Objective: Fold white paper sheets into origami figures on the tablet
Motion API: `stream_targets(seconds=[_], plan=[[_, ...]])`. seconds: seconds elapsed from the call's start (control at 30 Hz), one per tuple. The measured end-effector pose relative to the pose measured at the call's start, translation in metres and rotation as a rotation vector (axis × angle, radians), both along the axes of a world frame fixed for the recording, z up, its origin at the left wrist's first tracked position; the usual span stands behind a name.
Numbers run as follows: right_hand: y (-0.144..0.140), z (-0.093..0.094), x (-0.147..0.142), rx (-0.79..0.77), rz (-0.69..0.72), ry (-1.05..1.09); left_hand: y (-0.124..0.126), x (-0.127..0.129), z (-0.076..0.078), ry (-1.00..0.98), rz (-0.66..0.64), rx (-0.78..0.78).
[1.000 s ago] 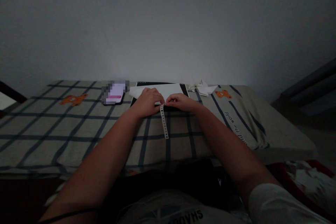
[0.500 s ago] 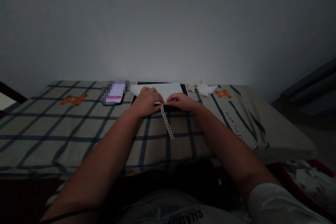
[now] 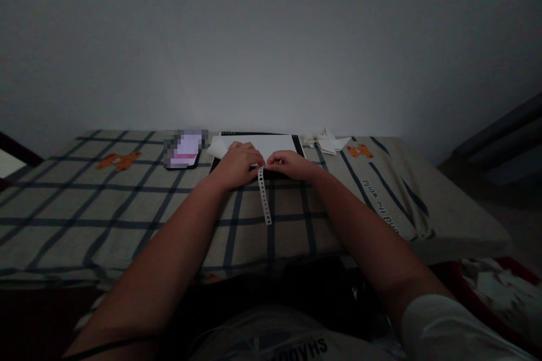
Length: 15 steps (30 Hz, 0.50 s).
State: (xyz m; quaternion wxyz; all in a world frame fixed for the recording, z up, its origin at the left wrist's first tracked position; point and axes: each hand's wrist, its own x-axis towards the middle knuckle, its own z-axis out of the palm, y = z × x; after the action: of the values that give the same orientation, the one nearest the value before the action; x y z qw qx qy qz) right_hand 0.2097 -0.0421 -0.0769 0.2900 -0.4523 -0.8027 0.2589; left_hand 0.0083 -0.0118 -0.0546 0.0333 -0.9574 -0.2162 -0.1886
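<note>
Both hands meet over a white sheet (image 3: 275,142) with black borders, lying on the checked cloth. A narrow white paper strip (image 3: 265,198) with a row of dark dots hangs from between the fingertips toward me. My left hand (image 3: 240,164) pinches the strip's upper end from the left. From the right, my right hand (image 3: 291,164) is closed, thumb and forefinger together at the same end. The very tips of the fingers are too small to make out clearly. At the left, a loose white paper corner (image 3: 217,147) sticks out past my left hand.
A phone (image 3: 185,149) with a lit, partly blurred screen lies to the left. Crumpled white paper scraps (image 3: 327,141) sit right of the sheet. The checked cloth (image 3: 139,197) runs up to the wall (image 3: 271,39). At lower right is a red container (image 3: 459,287) with white scraps.
The hanging strip has swung slightly left and now hangs straighter. The white paper corner at the left has shifted a little. Both hands have barely moved.
</note>
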Motion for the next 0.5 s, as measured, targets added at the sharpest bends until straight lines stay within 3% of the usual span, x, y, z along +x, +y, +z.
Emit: stream_targets(seconds=[0.5], plan=[[-0.0005,0.0029,0.0024,-0.056,-0.048,0.039,0.0002,-0.0001,0.0008,0.002,0.026,0.02]])
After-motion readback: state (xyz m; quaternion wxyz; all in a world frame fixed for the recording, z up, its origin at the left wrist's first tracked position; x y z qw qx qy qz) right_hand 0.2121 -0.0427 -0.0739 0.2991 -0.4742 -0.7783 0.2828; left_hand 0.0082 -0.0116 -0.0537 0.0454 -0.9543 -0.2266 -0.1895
